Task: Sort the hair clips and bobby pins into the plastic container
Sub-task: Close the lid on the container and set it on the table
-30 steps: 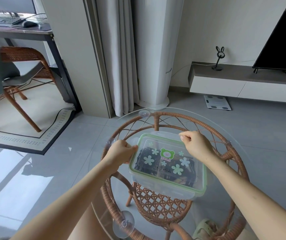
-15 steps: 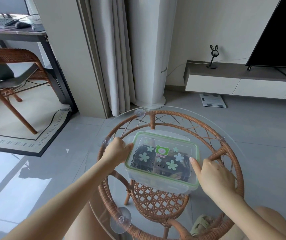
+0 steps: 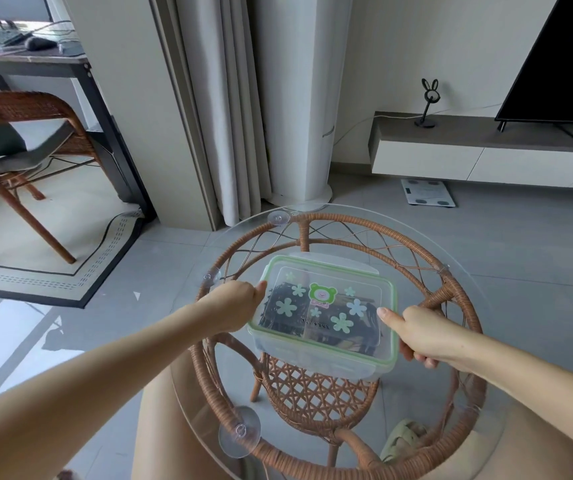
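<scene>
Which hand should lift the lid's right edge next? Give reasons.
Right, probably. The right hand grips the container's right edge, thumb atop the lid, fingers curled below; the left hand holds the opposite side.

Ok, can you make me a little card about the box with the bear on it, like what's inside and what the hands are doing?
Box: clear plastic container with a green rim, on the glass table
Top: lid is on, with a green bear sticker and flowers
Inside: dark hair clips showing through the lid
Hands: left hand grips the left side; right hand grips the right side, thumb on the lid
</scene>
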`<action>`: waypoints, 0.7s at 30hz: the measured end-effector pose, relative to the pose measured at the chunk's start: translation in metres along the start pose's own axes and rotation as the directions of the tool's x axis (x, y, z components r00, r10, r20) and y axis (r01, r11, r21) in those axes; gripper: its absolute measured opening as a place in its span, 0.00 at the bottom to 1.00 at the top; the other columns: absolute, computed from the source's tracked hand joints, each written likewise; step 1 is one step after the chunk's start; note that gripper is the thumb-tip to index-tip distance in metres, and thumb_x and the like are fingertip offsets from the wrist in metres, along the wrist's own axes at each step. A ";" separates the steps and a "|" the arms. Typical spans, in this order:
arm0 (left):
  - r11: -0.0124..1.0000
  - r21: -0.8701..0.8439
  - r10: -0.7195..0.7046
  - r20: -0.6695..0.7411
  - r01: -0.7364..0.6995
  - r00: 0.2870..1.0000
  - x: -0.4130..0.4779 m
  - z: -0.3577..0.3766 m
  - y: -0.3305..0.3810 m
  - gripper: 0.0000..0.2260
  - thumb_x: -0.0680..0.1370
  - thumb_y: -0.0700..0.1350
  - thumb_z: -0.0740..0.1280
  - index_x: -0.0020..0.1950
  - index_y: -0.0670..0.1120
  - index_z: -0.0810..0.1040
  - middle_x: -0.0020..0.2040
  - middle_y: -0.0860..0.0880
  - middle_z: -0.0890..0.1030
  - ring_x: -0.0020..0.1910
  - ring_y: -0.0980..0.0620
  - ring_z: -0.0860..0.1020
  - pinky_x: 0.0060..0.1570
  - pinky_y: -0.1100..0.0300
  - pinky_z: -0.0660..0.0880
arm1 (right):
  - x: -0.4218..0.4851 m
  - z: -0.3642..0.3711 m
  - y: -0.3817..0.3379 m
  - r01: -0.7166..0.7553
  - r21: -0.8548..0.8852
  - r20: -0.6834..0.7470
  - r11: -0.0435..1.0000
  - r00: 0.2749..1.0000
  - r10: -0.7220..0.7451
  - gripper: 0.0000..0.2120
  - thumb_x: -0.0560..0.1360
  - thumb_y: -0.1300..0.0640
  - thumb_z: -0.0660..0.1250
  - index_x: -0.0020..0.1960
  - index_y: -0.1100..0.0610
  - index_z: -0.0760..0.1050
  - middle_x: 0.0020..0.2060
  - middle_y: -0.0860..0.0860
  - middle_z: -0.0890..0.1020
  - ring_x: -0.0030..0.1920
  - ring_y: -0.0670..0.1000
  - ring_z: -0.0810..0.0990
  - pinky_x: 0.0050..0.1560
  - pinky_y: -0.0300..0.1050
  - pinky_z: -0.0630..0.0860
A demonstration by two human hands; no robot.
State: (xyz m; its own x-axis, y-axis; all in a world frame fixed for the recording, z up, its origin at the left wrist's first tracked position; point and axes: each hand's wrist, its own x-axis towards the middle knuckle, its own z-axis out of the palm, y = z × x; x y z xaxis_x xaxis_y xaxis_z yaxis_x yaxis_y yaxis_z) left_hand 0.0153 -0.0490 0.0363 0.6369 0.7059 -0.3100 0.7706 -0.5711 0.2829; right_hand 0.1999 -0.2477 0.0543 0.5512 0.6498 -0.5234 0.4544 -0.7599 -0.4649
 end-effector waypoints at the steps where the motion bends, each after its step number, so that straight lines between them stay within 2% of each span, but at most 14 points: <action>1: 1.000 -0.004 0.022 0.030 -0.022 0.999 0.001 0.000 -0.002 0.20 0.83 0.45 0.45 0.60 0.38 0.73 0.31 0.47 0.65 0.36 0.48 0.71 0.49 0.50 0.76 | 0.001 -0.002 0.001 0.006 0.015 0.021 1.000 1.000 -0.006 0.25 0.78 0.41 0.50 0.35 0.60 0.67 0.29 0.55 0.71 0.27 0.50 0.66 0.23 0.38 0.64; 2: 0.999 -0.017 0.050 0.045 -0.049 0.998 0.001 0.000 -0.005 0.22 0.83 0.48 0.45 0.52 0.41 0.76 0.31 0.47 0.65 0.34 0.50 0.70 0.45 0.52 0.74 | 0.001 -0.004 0.001 0.014 0.023 0.041 1.000 0.999 -0.015 0.25 0.78 0.41 0.50 0.36 0.60 0.67 0.29 0.55 0.70 0.27 0.49 0.66 0.22 0.37 0.64; 3: 0.997 -0.043 0.069 0.045 -0.067 0.997 0.002 0.001 -0.007 0.24 0.82 0.51 0.44 0.40 0.44 0.75 0.30 0.48 0.66 0.32 0.51 0.68 0.42 0.53 0.72 | 0.002 -0.006 0.000 0.020 0.036 0.060 0.999 0.998 -0.023 0.24 0.78 0.41 0.50 0.37 0.60 0.67 0.29 0.54 0.71 0.27 0.48 0.66 0.22 0.36 0.64; 4: 0.994 -0.091 0.071 0.035 -0.067 0.997 0.002 0.001 -0.008 0.25 0.82 0.53 0.44 0.32 0.45 0.70 0.29 0.48 0.67 0.30 0.52 0.67 0.40 0.55 0.69 | 0.003 -0.007 0.000 0.023 0.057 0.081 0.998 0.996 -0.028 0.24 0.78 0.42 0.50 0.37 0.60 0.67 0.30 0.54 0.71 0.27 0.48 0.66 0.22 0.36 0.64; 5: 0.988 -0.140 0.066 0.032 -0.061 0.997 0.001 0.003 -0.008 0.25 0.81 0.54 0.45 0.30 0.46 0.67 0.29 0.49 0.68 0.30 0.53 0.68 0.41 0.56 0.67 | 0.003 -0.007 0.001 0.025 0.082 0.101 0.996 0.994 -0.033 0.23 0.78 0.42 0.50 0.37 0.60 0.66 0.30 0.54 0.70 0.27 0.48 0.65 0.22 0.36 0.64; 8: 0.959 -0.281 0.062 0.047 -0.047 0.997 0.001 0.010 -0.011 0.24 0.81 0.54 0.45 0.32 0.45 0.69 0.35 0.46 0.75 0.38 0.47 0.75 0.46 0.56 0.71 | 0.007 -0.001 0.007 0.045 0.193 0.134 0.980 0.988 -0.072 0.21 0.78 0.41 0.50 0.38 0.58 0.63 0.28 0.52 0.65 0.26 0.47 0.64 0.22 0.35 0.62; 11: 0.918 -0.395 0.075 0.120 -0.022 0.990 0.001 0.011 -0.016 0.29 0.80 0.57 0.44 0.42 0.37 0.75 0.41 0.38 0.79 0.44 0.39 0.80 0.52 0.46 0.77 | 0.007 -0.004 0.008 0.074 0.235 0.120 0.969 0.987 -0.104 0.22 0.78 0.41 0.49 0.36 0.58 0.62 0.28 0.53 0.65 0.25 0.47 0.64 0.23 0.35 0.63; 13: 0.944 -0.328 0.065 0.128 -0.020 0.990 0.007 0.006 -0.017 0.29 0.80 0.57 0.44 0.43 0.37 0.76 0.43 0.39 0.80 0.44 0.41 0.79 0.52 0.48 0.77 | 0.001 -0.002 0.004 0.073 0.254 0.098 0.965 0.990 -0.101 0.24 0.77 0.40 0.49 0.36 0.59 0.63 0.27 0.55 0.67 0.24 0.48 0.65 0.22 0.36 0.62; 15: 0.980 -0.187 0.083 0.122 -0.060 0.989 0.021 -0.004 -0.016 0.29 0.79 0.58 0.44 0.41 0.40 0.76 0.43 0.41 0.80 0.45 0.44 0.78 0.52 0.52 0.75 | -0.010 0.009 0.000 0.025 0.210 0.129 0.977 0.990 -0.052 0.27 0.78 0.40 0.48 0.37 0.62 0.69 0.26 0.55 0.72 0.21 0.47 0.67 0.20 0.36 0.63; 17: 0.992 -0.042 0.119 0.091 -0.116 0.989 0.032 -0.020 -0.005 0.27 0.79 0.60 0.46 0.38 0.43 0.74 0.39 0.46 0.77 0.42 0.47 0.76 0.46 0.55 0.73 | -0.030 0.018 -0.013 -0.033 0.091 0.310 0.995 0.951 0.003 0.31 0.79 0.40 0.45 0.37 0.62 0.74 0.24 0.55 0.76 0.18 0.46 0.69 0.19 0.35 0.64; 18: 0.988 0.012 0.157 0.012 -0.157 0.988 0.036 -0.028 0.001 0.25 0.79 0.60 0.48 0.40 0.43 0.74 0.39 0.46 0.77 0.40 0.47 0.77 0.43 0.55 0.72 | -0.041 0.018 -0.022 -0.012 0.027 0.399 1.000 0.917 0.000 0.32 0.79 0.40 0.44 0.36 0.62 0.75 0.24 0.54 0.77 0.17 0.46 0.70 0.19 0.35 0.64; 19: 0.977 0.088 0.205 -0.111 -0.196 0.972 0.038 -0.032 0.007 0.24 0.79 0.60 0.50 0.43 0.42 0.74 0.40 0.46 0.77 0.40 0.46 0.77 0.39 0.55 0.72 | -0.048 0.014 -0.031 0.054 -0.026 0.407 0.998 0.913 -0.038 0.33 0.78 0.39 0.45 0.34 0.60 0.76 0.22 0.53 0.77 0.17 0.46 0.71 0.20 0.35 0.65; 20: 0.965 0.156 0.244 -0.257 -0.209 0.935 0.034 -0.035 0.014 0.23 0.79 0.60 0.51 0.45 0.42 0.74 0.41 0.45 0.77 0.40 0.43 0.78 0.35 0.55 0.71 | -0.051 0.008 -0.038 0.142 -0.090 0.293 0.986 0.950 -0.110 0.32 0.77 0.38 0.47 0.32 0.58 0.75 0.21 0.51 0.76 0.17 0.46 0.71 0.22 0.35 0.67; 21: 0.960 0.203 0.257 -0.373 -0.192 0.892 0.026 -0.036 0.019 0.22 0.79 0.60 0.53 0.46 0.42 0.74 0.42 0.44 0.78 0.40 0.42 0.79 0.32 0.55 0.69 | -0.047 0.001 -0.041 0.214 -0.222 0.074 0.951 0.977 -0.202 0.30 0.76 0.37 0.48 0.31 0.57 0.73 0.21 0.49 0.74 0.19 0.46 0.71 0.24 0.37 0.67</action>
State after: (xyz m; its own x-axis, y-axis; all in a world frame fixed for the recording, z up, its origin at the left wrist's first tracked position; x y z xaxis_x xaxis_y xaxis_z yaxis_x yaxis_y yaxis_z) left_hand 0.0456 -0.0261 0.0661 0.7575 0.6388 0.1349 0.6224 -0.7689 0.1464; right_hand 0.1552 -0.2468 0.0974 0.3946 0.7894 -0.4703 0.7054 -0.5882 -0.3954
